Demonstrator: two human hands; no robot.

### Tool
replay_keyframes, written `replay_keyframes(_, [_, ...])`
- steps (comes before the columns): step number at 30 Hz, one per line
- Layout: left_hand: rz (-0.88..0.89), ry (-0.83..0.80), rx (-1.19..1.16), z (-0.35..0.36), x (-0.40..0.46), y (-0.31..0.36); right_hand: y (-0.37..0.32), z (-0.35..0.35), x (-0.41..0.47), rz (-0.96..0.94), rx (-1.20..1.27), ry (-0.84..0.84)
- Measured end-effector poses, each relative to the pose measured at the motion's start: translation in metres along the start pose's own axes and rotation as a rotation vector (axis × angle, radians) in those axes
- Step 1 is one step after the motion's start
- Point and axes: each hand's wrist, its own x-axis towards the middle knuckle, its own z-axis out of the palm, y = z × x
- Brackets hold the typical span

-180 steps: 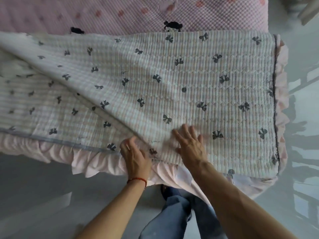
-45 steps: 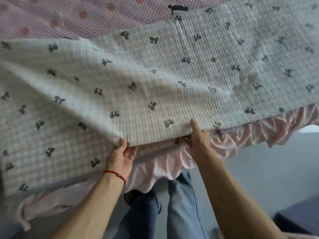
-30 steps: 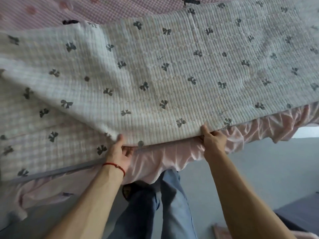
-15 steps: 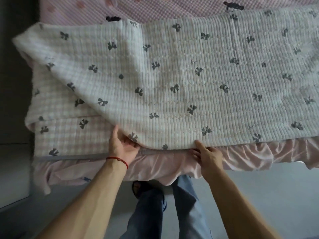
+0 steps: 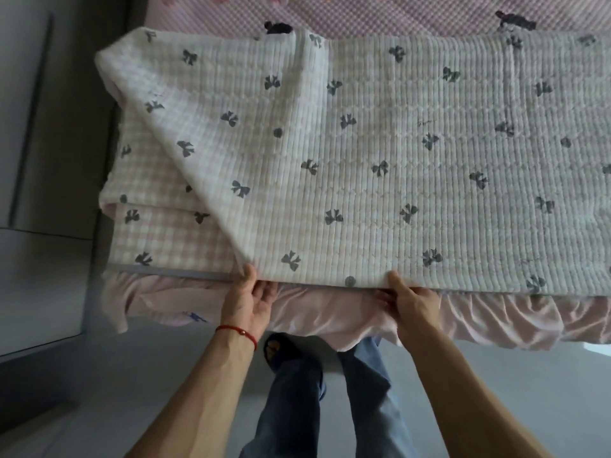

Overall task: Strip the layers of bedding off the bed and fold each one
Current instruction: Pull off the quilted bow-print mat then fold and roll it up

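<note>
A white quilted cover point(image 5: 380, 166) printed with grey bows lies folded over itself on the bed, its pink ruffle point(image 5: 317, 312) hanging off the near edge. My left hand point(image 5: 251, 302) grips the folded near edge, thumb on top and fingers underneath. My right hand point(image 5: 413, 302) holds the same edge further right, thumb on top and fingers tucked under. The lower layer with its grey piping point(image 5: 172, 272) shows at the left. A pink dotted quilt point(image 5: 396, 14) covers the bed beyond.
Grey floor point(image 5: 132, 391) lies below the bed's near edge, where my legs in blue jeans point(image 5: 297, 408) stand. A grey wall or cabinet face point(image 5: 43, 160) rises at the left, close to the bed's corner.
Both hands have slid left along the near edge of the folded cover, and my view has shifted left, bringing the cover's left corner and the grey wall into sight.
</note>
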Motion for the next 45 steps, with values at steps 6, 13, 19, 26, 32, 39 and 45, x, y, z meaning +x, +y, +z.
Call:
replay_keyframes(6, [-0.021,0.028,0.000,0.016,0.016,0.059,-0.022,0.034,-0.051,-0.271,-0.847,-0.290])
replay_keyframes(13, [0.049,-0.128,0.019,0.019,0.026,0.096,-0.040,0.146,-0.069,-1.011,-0.901,-0.322])
replay_keyframes(19, [0.250,0.122,0.271,-0.051,0.011,0.057,-0.021,0.184,-0.030,-1.002,-1.506,-0.357])
replay_keyframes(26, [0.166,0.144,0.164,-0.062,0.049,0.122,-0.015,0.208,-0.022,-0.887,-1.685,-0.298])
replay_keyframes(32, [0.159,0.185,0.050,-0.042,0.072,0.207,-0.014,0.217,-0.011,-0.868,-1.685,-0.291])
replay_keyframes(39, [0.268,0.161,-0.005,-0.050,0.078,0.279,-0.014,0.222,-0.009,-0.870,-1.727,-0.220])
replay_keyframes(45, [0.280,0.283,-0.151,-0.130,0.069,0.261,-0.040,0.253,-0.055,-1.100,-1.607,-0.285])
